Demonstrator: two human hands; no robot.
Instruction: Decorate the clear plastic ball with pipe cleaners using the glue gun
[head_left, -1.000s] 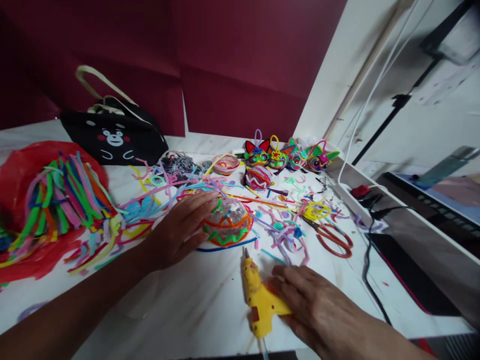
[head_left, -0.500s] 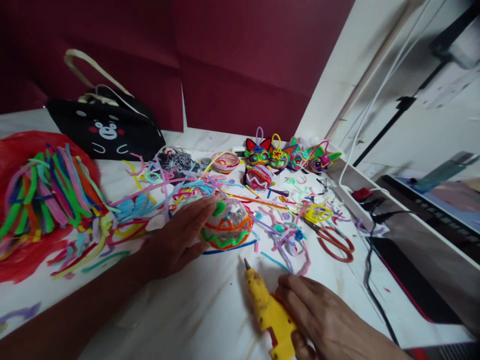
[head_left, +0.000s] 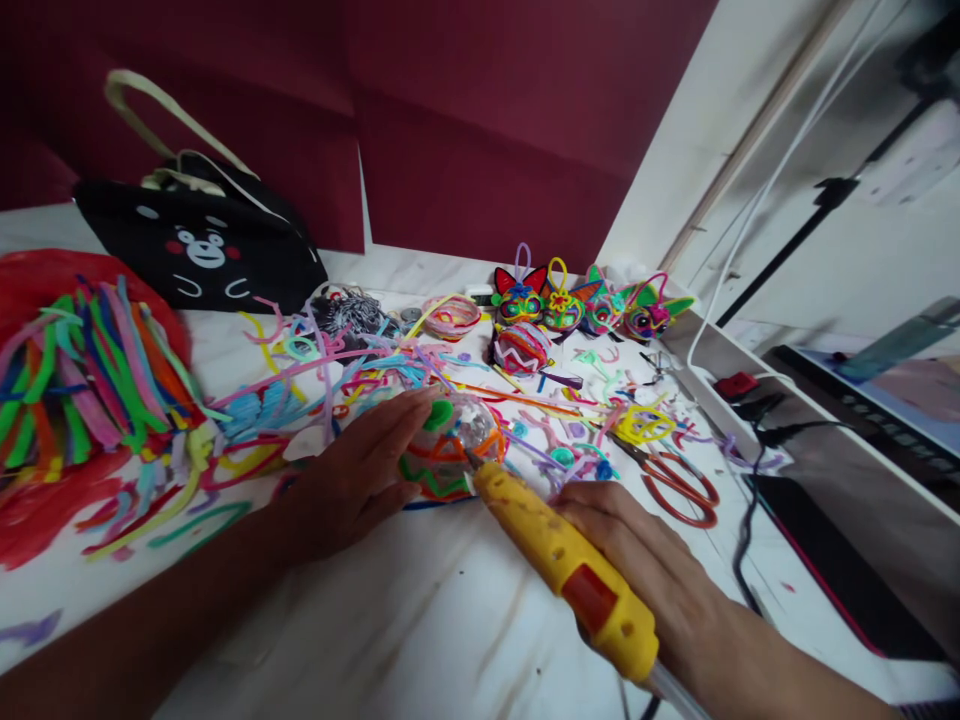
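Note:
A clear plastic dome point(head_left: 484, 425) decorated with orange and green pipe cleaners and a green dot lies on the white table. My left hand point(head_left: 360, 470) cups its left side, fingers along the top and thumb low in front. In my right hand point(head_left: 637, 550) is a yellow hot glue gun point(head_left: 559, 545), a glue stick sticking out of its rear. The gun's nozzle is at the dome's front, overlapping it in view; whether it touches, I cannot tell. My right fingers wrap the gun's far side and are partly hidden.
Orange-handled scissors point(head_left: 681, 488) lie at the right, near cut pipe cleaners point(head_left: 562, 455). Finished cat-like ornaments point(head_left: 562, 300) line the back. A pipe-cleaner bundle point(head_left: 97, 380) rests on red plastic at the left, before a black bag point(head_left: 202, 250). A black cable point(head_left: 742, 545) runs down the right.
My right hand has raised the glue gun and tilted it, bringing its nozzle up and left to the dome. My left hand stays against the dome. The view has shifted slightly.

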